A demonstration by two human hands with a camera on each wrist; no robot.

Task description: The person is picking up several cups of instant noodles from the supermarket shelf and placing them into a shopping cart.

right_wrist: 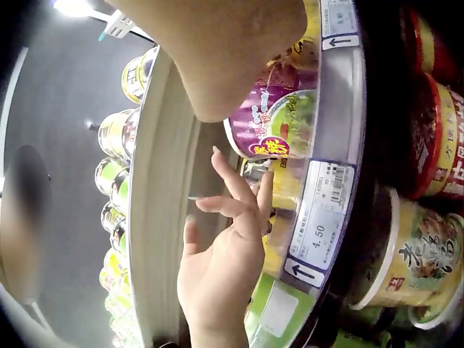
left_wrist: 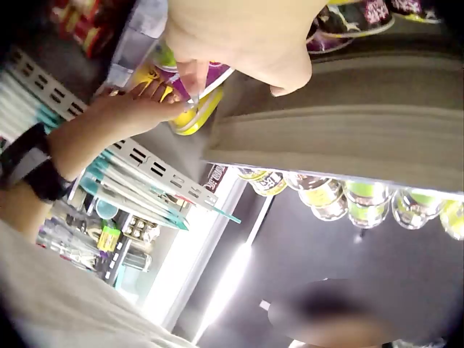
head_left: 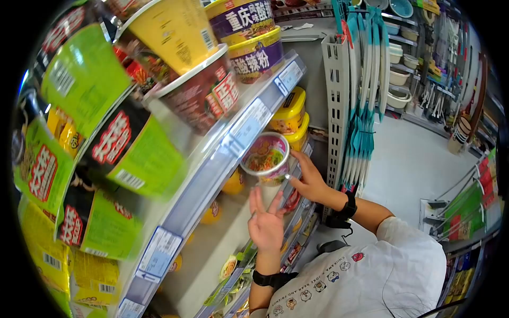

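The purple noodle cup sits mid-frame. The left hand is open below it, fingers spread; the right hand is beside its rim, grip unclear. It looks light, stiff-walled but dentable, best held under the rim.

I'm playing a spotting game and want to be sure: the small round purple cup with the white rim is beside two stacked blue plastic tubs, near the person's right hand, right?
Not quite: the two stacked plastic tubs are yellow, not blue, as the head view shows. The small round purple cup with the white rim is beside them, near the person's right hand.
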